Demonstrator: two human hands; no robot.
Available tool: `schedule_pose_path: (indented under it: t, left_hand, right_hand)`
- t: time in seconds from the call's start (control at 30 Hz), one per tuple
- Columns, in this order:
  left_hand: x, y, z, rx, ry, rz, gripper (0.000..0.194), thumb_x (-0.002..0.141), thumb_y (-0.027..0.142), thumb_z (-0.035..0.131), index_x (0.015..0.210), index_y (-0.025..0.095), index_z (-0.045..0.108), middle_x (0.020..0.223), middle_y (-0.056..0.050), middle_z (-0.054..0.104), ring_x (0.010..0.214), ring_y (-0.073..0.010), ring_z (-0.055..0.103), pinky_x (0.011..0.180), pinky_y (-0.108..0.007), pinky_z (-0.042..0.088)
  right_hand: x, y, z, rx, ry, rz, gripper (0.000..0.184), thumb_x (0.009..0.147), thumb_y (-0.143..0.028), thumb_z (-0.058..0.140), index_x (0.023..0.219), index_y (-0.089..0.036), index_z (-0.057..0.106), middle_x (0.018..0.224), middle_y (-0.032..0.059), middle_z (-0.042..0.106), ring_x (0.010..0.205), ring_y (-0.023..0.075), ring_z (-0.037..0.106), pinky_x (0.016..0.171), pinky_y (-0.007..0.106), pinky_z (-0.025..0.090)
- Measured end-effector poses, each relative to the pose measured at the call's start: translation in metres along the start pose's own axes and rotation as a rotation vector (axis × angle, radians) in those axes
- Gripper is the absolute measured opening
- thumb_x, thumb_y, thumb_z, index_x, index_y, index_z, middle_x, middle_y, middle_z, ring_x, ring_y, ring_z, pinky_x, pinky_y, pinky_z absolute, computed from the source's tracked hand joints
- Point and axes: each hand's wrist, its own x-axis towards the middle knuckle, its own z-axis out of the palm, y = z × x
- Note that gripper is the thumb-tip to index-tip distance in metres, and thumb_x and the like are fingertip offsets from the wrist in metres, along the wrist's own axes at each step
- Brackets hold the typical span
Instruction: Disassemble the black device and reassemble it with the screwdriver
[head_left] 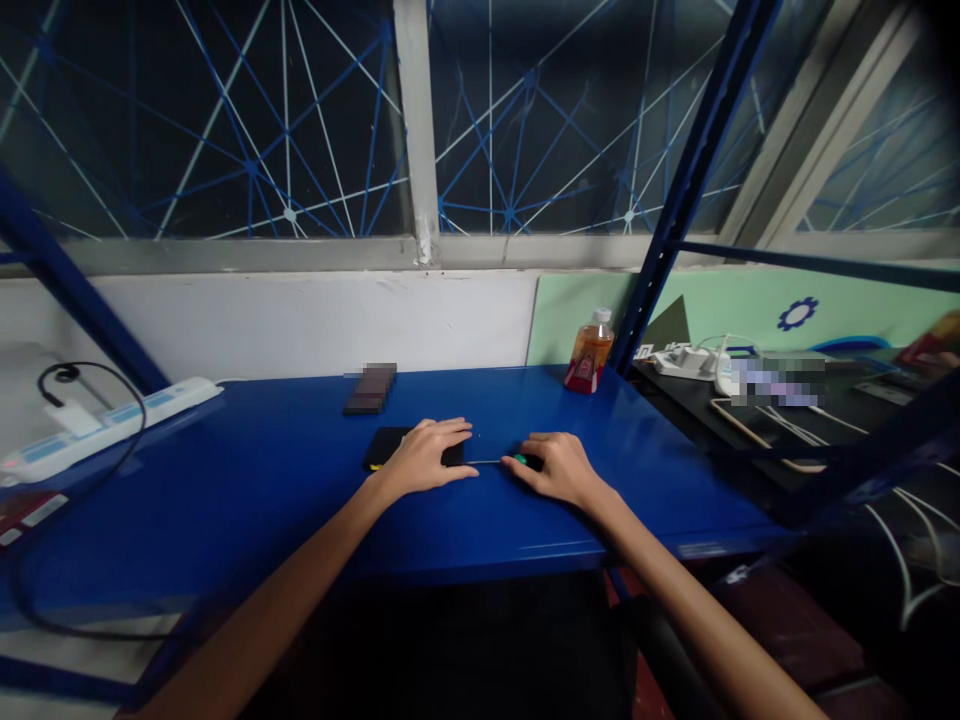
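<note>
Blue tabletop [247, 450] here, and a flat black case [386, 445] with a bit of yellow at its near corner is lying on it. Left hand [427, 455] is draped over the case's right part, fingers pretty straight, thumb spread away; can't tell if it's actually gripping. Right hand [555, 465] sits off to the right of the case, fingers curled around a green-and-black piece [521, 457], mostly hidden. A thin rod [487, 462] runs between the hands, just right of the case. Beyond the case there's a blurred-out dark item [371, 388], with a drink bottle [589, 355] farther right and a white power strip [112, 430] well left.
</note>
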Motion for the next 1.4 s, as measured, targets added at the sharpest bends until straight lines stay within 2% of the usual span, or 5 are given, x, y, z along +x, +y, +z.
schedule_pose_path:
  t: [0.27,0.6,0.93,1.17,1.4]
  left_hand:
    - [0.0,0.001,-0.001,-0.012,-0.007,-0.02,0.061,0.082,0.063,0.06,0.126,0.02,0.061,0.137,-0.012,0.055,0.126,-0.0297,0.052,0.102,-0.045,0.04]
    - [0.0,0.0,-0.002,-0.018,-0.02,-0.01,0.063,0.082,0.063,0.059,0.128,0.019,0.06,0.138,-0.012,0.054,0.126,-0.0296,0.052,0.101,-0.046,0.041]
    - [-0.002,-0.001,0.002,-0.042,-0.006,-0.035,0.065,0.081,0.064,0.06,0.127,0.018,0.06,0.139,-0.011,0.052,0.128,-0.0287,0.05,0.104,-0.044,0.042]
    - [-0.002,0.0,-0.001,-0.059,-0.011,-0.035,0.064,0.081,0.063,0.06,0.128,0.019,0.06,0.139,-0.011,0.053,0.127,-0.0296,0.051,0.104,-0.045,0.043]
    - [-0.001,-0.001,0.0,-0.053,-0.005,-0.03,0.064,0.081,0.064,0.06,0.128,0.02,0.06,0.139,-0.011,0.054,0.126,-0.0296,0.052,0.103,-0.045,0.044]
  right_hand:
    - [-0.002,0.002,-0.002,0.027,0.04,-0.037,0.034,0.092,-0.04,0.048,0.074,-0.018,0.067,0.076,0.0042,0.064,0.064,0.0134,0.056,0.056,0.027,0.027]
    - [-0.001,0.015,-0.004,0.517,-0.01,0.052,0.034,0.076,-0.053,0.07,0.076,-0.019,0.071,0.078,0.0025,0.069,0.066,0.0144,0.059,0.06,0.026,0.039]
    - [-0.002,0.005,-0.006,0.334,-0.087,0.038,0.051,0.095,-0.049,0.043,0.058,-0.018,0.058,0.05,-0.0016,0.052,0.047,0.0094,0.041,0.053,0.026,0.028]
    - [-0.002,0.009,-0.003,0.322,-0.03,0.071,0.04,0.085,-0.056,0.058,0.071,-0.02,0.066,0.069,0.0019,0.066,0.06,0.0135,0.055,0.056,0.025,0.031]
    - [-0.001,0.015,0.001,0.272,-0.006,0.022,0.039,0.074,-0.058,0.07,0.076,-0.021,0.059,0.076,0.0008,0.065,0.064,0.0145,0.056,0.058,0.025,0.033]
